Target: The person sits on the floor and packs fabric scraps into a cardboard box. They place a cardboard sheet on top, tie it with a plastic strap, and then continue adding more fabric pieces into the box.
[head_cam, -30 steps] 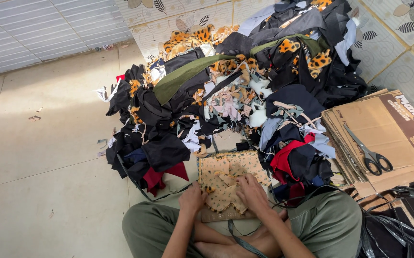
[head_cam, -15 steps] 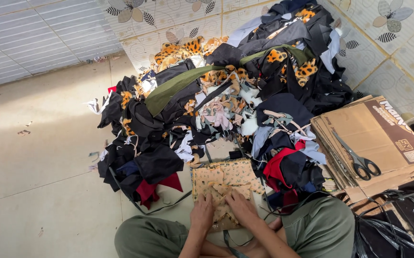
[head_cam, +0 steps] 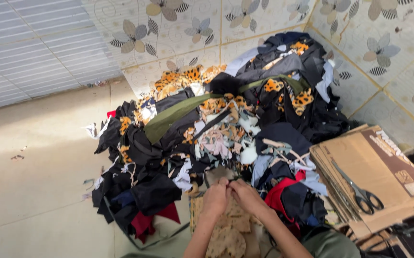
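Tan patterned fabric, pinched at its far edge by both hands.

Left hand (head_cam: 215,197) and right hand (head_cam: 246,195) meet, fingers closed on the tan fabric piece (head_cam: 226,234) over the lap; beyond lies the scrap heap (head_cam: 216,138), scissors (head_cam: 360,191) parked on stacked cardboard (head_cam: 383,167) at right.

scissors on cardboard, flowered tiles behind

black-handled scissors (head_cam: 360,191) lie on stacked cardboard sheets (head_cam: 388,167); flower-patterned wall tiles (head_cam: 245,19) meet the pale floor (head_cam: 30,191).

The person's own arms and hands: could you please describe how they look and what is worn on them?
Both forearms are bare, with no sleeves in view. The left hand and right hand wear no gloves; no rings, watch or bracelets can be made out.
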